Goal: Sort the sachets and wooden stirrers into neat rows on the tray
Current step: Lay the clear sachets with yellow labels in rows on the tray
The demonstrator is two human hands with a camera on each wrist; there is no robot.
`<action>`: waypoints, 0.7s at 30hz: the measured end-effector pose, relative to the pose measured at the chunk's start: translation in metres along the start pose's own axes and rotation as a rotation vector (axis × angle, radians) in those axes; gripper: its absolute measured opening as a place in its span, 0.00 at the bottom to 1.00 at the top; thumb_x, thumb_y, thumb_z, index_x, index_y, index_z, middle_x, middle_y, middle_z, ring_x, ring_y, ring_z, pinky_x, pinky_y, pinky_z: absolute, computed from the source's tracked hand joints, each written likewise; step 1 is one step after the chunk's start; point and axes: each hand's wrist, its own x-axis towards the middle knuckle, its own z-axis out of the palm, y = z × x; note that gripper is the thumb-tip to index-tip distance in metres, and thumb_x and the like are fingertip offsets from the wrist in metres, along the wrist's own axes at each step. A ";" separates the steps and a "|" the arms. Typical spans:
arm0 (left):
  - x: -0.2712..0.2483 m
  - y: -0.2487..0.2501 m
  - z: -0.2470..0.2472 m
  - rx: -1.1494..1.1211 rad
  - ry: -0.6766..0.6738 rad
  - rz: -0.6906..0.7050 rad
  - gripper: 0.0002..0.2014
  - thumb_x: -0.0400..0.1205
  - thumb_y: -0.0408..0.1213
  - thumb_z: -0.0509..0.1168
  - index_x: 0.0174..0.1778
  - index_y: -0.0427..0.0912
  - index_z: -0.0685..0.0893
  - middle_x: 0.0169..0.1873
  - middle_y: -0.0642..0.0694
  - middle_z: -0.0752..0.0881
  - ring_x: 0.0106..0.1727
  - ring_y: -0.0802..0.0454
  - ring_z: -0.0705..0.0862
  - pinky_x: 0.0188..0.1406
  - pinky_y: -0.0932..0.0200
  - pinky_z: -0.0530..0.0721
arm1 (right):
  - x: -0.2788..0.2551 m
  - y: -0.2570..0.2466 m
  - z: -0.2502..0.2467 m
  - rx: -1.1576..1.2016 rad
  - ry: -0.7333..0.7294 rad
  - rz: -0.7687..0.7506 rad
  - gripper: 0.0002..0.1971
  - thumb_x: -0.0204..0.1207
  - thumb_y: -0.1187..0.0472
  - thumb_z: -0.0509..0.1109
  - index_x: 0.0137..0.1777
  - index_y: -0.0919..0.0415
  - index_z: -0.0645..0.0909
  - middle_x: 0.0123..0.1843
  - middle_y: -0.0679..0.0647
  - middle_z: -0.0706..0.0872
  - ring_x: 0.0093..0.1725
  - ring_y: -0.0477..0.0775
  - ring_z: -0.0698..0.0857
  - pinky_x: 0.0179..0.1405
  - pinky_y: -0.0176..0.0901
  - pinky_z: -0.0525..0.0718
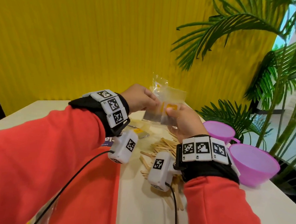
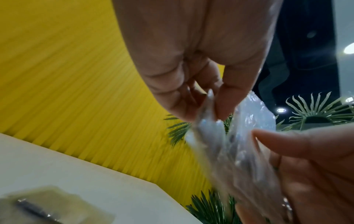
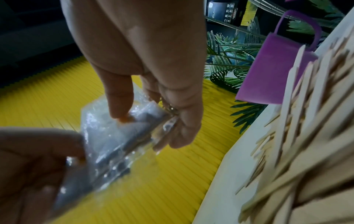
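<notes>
Both hands hold a bunch of clear plastic sachets (image 1: 163,104) with orange print up above the table. My left hand (image 1: 142,98) pinches their left side between thumb and fingers. My right hand (image 1: 181,120) pinches the lower right part, thumb on the orange mark. The wrist views show the same sachets (image 2: 220,145) (image 3: 118,136) blurred between both hands. A loose pile of wooden stirrers (image 1: 160,150) lies on the table under my right wrist, also close by in the right wrist view (image 3: 306,136). More sachets (image 1: 139,130) lie flat on the table beyond my left wrist. No tray is recognisable.
Two purple plastic cups (image 1: 254,167) (image 1: 218,132) stand at the table's right edge. A palm plant (image 1: 274,84) rises behind them. A yellow ribbed wall (image 1: 79,39) backs the pale table (image 1: 139,205). A clear bag (image 1: 42,214) lies at the near left.
</notes>
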 end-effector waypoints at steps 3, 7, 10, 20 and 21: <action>-0.002 0.000 0.000 -0.033 -0.051 -0.001 0.23 0.71 0.14 0.63 0.16 0.44 0.85 0.19 0.52 0.83 0.32 0.55 0.80 0.38 0.62 0.80 | -0.003 0.000 0.000 0.039 -0.032 -0.043 0.10 0.81 0.68 0.61 0.41 0.54 0.78 0.35 0.52 0.82 0.33 0.48 0.79 0.33 0.38 0.72; -0.005 0.002 -0.004 -0.081 -0.134 -0.049 0.19 0.74 0.14 0.59 0.22 0.38 0.80 0.16 0.52 0.80 0.24 0.58 0.78 0.33 0.65 0.78 | -0.003 -0.001 0.003 0.070 -0.055 -0.107 0.11 0.80 0.71 0.62 0.42 0.55 0.79 0.36 0.54 0.82 0.33 0.49 0.78 0.26 0.35 0.75; -0.005 0.005 -0.007 -0.158 -0.129 -0.083 0.16 0.77 0.17 0.57 0.28 0.39 0.77 0.24 0.48 0.79 0.25 0.57 0.77 0.29 0.66 0.80 | 0.001 -0.001 0.002 0.079 0.011 -0.142 0.12 0.78 0.74 0.63 0.45 0.55 0.79 0.40 0.53 0.84 0.34 0.49 0.82 0.22 0.32 0.79; 0.031 -0.030 0.009 0.576 -0.181 -0.455 0.23 0.82 0.40 0.64 0.73 0.40 0.73 0.70 0.42 0.75 0.67 0.43 0.78 0.66 0.51 0.79 | 0.008 -0.004 -0.022 0.214 0.218 -0.116 0.28 0.76 0.73 0.65 0.74 0.54 0.66 0.70 0.59 0.77 0.52 0.55 0.83 0.33 0.38 0.79; 0.034 -0.034 0.012 0.719 -0.222 -0.450 0.25 0.82 0.42 0.64 0.75 0.40 0.71 0.72 0.42 0.74 0.70 0.42 0.76 0.69 0.51 0.76 | 0.007 -0.004 -0.024 0.228 0.207 -0.113 0.29 0.76 0.73 0.65 0.75 0.53 0.65 0.69 0.59 0.78 0.51 0.54 0.83 0.31 0.37 0.79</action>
